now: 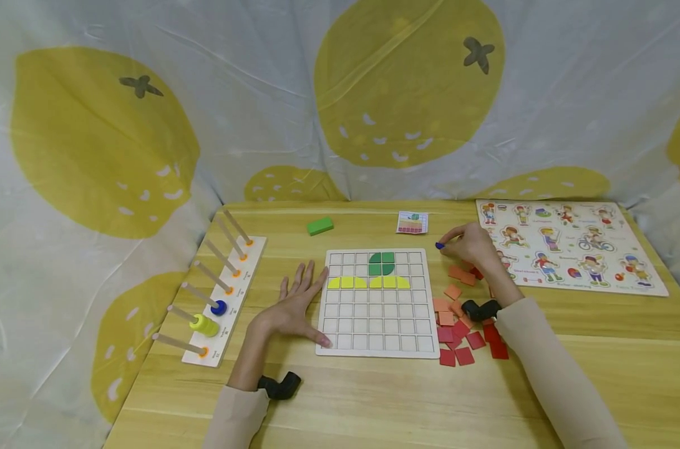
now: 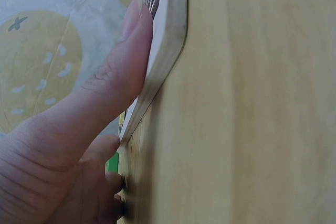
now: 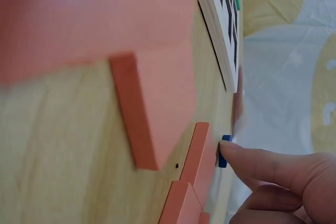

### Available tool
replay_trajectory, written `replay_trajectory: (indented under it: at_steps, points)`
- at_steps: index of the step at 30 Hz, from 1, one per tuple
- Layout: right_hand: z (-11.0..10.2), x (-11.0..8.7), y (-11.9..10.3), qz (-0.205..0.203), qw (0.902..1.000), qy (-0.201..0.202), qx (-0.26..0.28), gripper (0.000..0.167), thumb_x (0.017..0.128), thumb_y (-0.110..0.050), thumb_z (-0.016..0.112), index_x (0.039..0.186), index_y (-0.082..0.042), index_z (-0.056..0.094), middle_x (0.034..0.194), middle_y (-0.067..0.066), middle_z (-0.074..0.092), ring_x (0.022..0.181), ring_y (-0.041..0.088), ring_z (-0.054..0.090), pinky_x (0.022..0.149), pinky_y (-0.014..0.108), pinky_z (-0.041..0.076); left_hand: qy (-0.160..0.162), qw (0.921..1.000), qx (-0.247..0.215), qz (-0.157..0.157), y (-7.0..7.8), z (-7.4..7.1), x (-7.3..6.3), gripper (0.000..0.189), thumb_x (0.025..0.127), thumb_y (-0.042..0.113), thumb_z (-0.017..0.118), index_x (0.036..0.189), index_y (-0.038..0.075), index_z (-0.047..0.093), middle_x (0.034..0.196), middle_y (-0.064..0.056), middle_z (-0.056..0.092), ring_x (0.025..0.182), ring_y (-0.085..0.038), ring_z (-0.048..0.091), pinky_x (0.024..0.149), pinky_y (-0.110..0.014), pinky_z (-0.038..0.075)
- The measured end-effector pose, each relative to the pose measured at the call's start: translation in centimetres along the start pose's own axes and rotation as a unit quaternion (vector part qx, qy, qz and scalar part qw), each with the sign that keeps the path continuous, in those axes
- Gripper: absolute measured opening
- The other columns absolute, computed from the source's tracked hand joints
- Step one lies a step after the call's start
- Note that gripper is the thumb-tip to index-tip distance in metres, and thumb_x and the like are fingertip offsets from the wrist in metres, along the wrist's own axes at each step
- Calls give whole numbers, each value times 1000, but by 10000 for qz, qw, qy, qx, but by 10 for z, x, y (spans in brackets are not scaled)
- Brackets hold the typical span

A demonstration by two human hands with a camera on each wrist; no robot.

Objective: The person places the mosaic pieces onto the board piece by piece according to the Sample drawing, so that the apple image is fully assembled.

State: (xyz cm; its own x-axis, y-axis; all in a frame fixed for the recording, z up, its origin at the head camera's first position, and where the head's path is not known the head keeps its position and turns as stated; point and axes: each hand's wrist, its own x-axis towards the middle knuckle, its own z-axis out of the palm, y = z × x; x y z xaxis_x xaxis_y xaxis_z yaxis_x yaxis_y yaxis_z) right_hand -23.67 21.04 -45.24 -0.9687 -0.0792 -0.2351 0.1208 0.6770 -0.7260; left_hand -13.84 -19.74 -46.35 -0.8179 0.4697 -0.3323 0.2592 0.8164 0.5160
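Near the back right of the table my right hand (image 1: 468, 243) pinches a small blue tile (image 1: 440, 246) between thumb and finger. The same blue tile (image 3: 224, 151) shows at the fingertips in the right wrist view. My left hand (image 1: 295, 310) lies spread at the left edge of the white grid board (image 1: 378, 355), its thumb touching the lower left corner. On the board sit green leaf-shaped tiles (image 1: 382, 264) near the top and a row of yellow tiles (image 1: 368, 282) below them. In the left wrist view the thumb (image 2: 118, 72) rests along the board's edge.
Orange tiles (image 1: 445, 318) and red tiles (image 1: 465, 356) lie loose right of the board. A pattern card (image 1: 412, 222) and a green block (image 1: 320, 226) are behind it. A peg stand (image 1: 228, 312) with rings stands left; a picture puzzle board (image 1: 576, 249) lies right.
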Motion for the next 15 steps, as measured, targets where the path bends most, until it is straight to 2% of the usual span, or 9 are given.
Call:
replay_trajectory:
  at_steps: [3,6,10,12,15]
  points:
    - [0,-1,1,-19,10000,22,-83,21,90,-16,78,105,0,79,95,20,70,63,18,50,56,28,41,-4,10000,-1,-19,-1,1,0,150,62,54,96,167,18,-5,170,-20,-27,157,-40,-28,123,-69,-16]
    - [-1,-4,-1,53,9992,-54,-386,23,90,-23,79,99,-2,79,100,20,70,66,18,50,55,28,40,-1,10000,5,-26,-1,1,0,151,62,55,96,167,19,-6,170,-20,-27,157,-40,-28,123,-69,-17]
    - [-4,-6,-4,129,9972,-353,-649,26,88,-27,81,98,-3,78,79,8,64,61,16,46,53,28,38,0,10000,4,-24,-1,1,0,151,62,54,96,167,19,-6,169,-20,-27,157,-40,-28,123,-69,-17]
    - [-6,-5,-5,80,9970,-520,-567,28,88,-23,81,106,-2,77,66,2,56,57,14,44,53,28,38,6,10000,-1,-22,-1,1,0,151,62,54,96,167,19,-6,169,-20,-27,157,-40,-28,123,-69,-17]
    - [-8,-2,-5,-38,9969,-713,-344,34,89,-15,80,120,-1,74,59,-3,48,57,14,43,55,28,39,1,10000,19,-21,-1,1,1,150,62,55,96,167,19,-6,170,-19,-27,157,-39,-28,123,-69,-17]
